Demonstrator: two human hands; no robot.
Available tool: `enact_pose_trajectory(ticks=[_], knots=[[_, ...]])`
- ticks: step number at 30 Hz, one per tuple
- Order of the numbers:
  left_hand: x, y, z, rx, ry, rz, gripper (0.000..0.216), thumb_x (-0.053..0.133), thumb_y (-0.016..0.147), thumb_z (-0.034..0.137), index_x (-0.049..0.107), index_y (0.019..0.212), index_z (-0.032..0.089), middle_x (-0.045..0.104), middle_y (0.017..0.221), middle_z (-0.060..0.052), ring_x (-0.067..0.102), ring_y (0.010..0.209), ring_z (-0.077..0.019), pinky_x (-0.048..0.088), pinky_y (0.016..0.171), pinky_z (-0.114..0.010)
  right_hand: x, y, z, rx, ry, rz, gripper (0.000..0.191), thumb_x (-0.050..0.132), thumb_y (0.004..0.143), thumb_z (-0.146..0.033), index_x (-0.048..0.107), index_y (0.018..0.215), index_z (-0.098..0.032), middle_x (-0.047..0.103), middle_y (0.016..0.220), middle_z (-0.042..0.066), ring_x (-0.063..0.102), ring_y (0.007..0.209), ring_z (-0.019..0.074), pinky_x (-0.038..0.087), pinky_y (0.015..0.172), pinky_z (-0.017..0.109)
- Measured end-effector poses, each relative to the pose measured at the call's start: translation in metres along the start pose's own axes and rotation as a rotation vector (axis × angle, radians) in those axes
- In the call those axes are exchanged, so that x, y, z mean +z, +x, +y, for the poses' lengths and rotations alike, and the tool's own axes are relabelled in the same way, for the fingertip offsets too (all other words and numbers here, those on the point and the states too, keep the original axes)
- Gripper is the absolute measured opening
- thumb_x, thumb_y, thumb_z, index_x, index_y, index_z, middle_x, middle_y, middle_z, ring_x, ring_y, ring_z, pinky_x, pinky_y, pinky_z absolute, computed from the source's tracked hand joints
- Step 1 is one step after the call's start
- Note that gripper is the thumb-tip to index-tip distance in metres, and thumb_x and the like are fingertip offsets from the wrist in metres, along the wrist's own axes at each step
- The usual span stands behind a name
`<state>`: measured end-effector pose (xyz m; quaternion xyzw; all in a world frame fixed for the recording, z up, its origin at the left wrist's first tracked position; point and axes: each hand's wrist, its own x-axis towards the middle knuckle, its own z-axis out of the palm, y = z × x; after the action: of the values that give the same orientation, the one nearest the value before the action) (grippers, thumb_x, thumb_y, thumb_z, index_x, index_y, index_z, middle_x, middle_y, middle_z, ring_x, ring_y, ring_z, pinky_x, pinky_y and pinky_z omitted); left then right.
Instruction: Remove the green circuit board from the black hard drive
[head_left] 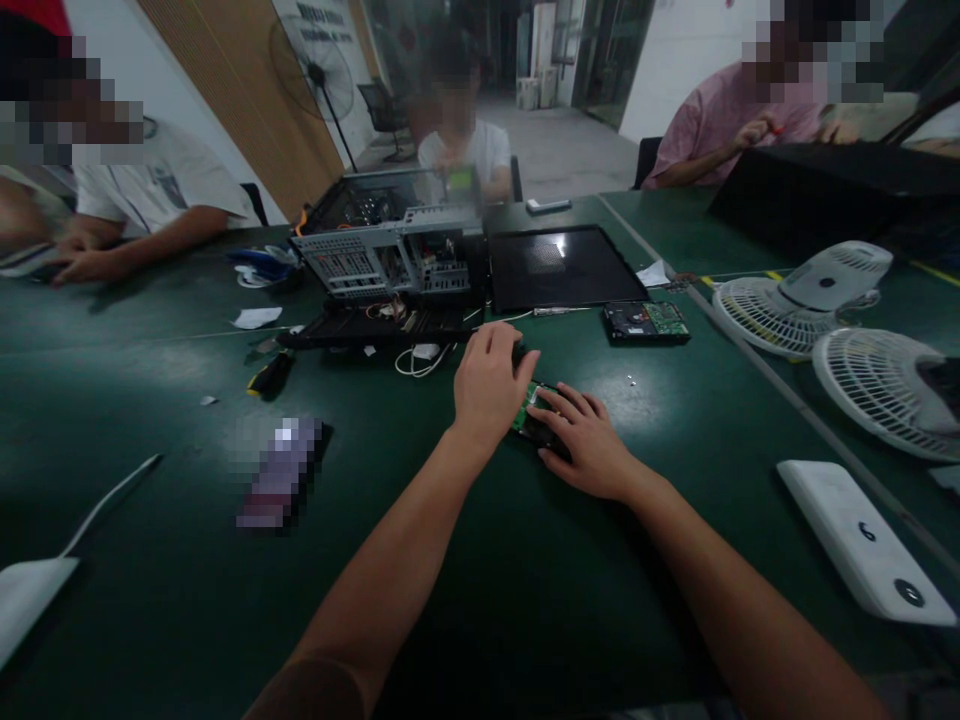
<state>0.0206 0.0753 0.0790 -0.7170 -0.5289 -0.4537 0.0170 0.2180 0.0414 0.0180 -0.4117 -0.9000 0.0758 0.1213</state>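
Both my hands rest on a hard drive (529, 405) with a green circuit board that lies on the dark green table (525, 560). My left hand (489, 380) covers its far left part, fingers curled over a dark object I cannot make out. My right hand (583, 440) presses on its near right side, fingers bent down on the board. Most of the drive is hidden under the hands.
An opened computer case (390, 250) stands beyond my hands, with its black side panel (559, 265) and a second hard drive (646, 322) to the right. A black-and-yellow tool (270, 374) lies left. Two white fans (810, 295) and a white device (862, 540) sit right. Three people sit around.
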Motion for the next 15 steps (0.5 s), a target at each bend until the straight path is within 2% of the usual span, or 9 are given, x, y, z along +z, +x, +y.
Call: enact_pose_trajectory(ticks=[5,10,15], knots=[[-0.007,0.002,0.001,0.005,0.020,-0.025,0.020,0.066,0.093,0.013,0.063,0.111,0.021,0.062,0.114,-0.009,0.061,0.109,-0.0244,0.054,0.096,-0.042,0.001,0.000,0.001,-0.004,0.000,0.014,0.061,0.062,0.090,-0.036,0.049,0.149,-0.030,0.037,0.164,0.006,0.023,0.153,0.0384,0.022,0.119,0.066],[-0.011,0.003,0.005,0.044,-0.020,-0.139,0.034,0.053,0.097,0.006,0.061,0.125,0.022,0.064,0.120,-0.008,0.063,0.111,-0.0232,0.054,0.097,-0.040,0.000,-0.001,0.000,-0.008,0.003,0.010,0.061,0.060,0.091,-0.037,0.048,0.150,-0.029,0.037,0.164,0.007,0.024,0.153,0.0382,0.022,0.120,0.065],[-0.013,0.004,0.008,0.037,-0.038,-0.192,0.030,0.064,0.093,0.011,0.061,0.121,0.023,0.067,0.116,-0.007,0.065,0.102,-0.0231,0.056,0.094,-0.041,0.000,-0.001,0.001,-0.006,0.017,0.021,0.061,0.061,0.090,-0.036,0.050,0.149,-0.029,0.039,0.163,0.007,0.024,0.153,0.0383,0.022,0.119,0.065]])
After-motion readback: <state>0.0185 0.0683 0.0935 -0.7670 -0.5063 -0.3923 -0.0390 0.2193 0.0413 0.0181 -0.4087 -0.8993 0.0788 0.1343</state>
